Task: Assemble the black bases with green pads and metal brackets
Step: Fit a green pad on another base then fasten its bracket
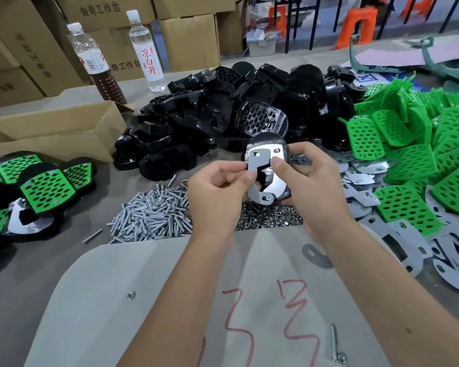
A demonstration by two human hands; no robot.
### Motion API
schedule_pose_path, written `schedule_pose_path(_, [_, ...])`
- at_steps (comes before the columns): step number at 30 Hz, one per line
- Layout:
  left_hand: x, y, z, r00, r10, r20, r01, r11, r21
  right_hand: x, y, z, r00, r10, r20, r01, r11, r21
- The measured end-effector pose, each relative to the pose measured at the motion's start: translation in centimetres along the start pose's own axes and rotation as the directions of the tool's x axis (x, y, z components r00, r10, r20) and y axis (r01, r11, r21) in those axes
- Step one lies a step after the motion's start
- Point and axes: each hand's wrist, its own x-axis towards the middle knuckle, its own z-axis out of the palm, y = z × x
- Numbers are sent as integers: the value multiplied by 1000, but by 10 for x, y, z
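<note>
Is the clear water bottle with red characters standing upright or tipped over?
Upright. The clear water bottle with red characters stands on its base on the grey table, white cap uppermost, beside a second bottle.

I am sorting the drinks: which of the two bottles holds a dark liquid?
The left bottle, nearer the cardboard boxes: its lower part is dark brown. The right bottle, with red characters, looks clear throughout.

Person — two bare forearms entering from the lower edge, no sleeves in view on either. Left hand (217, 192): no glove, ring or watch; short, trimmed nails. Right hand (306, 181): likewise ungloved, wrist unadorned, nails short. One small dark mole on the right forearm — near the lower right corner. No further clothing visible.
</note>
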Motion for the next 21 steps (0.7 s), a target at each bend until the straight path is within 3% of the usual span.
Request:
schedule_pose_path(5, [0,0,1,998,-37,-52,38,999,19,0,1,0,1000,-4,-1,4,1000,-13])
schedule_pose_path(10, [1,0,-3,995,57,-84,-39,979,201,-2,-2,1,999,2,33,-2,1000,-3])
schedule_pose_path(21, [2,-2,-4,996,21,-83,-1,974,227,-4,-3,0,998,31,59,-34,998,55])
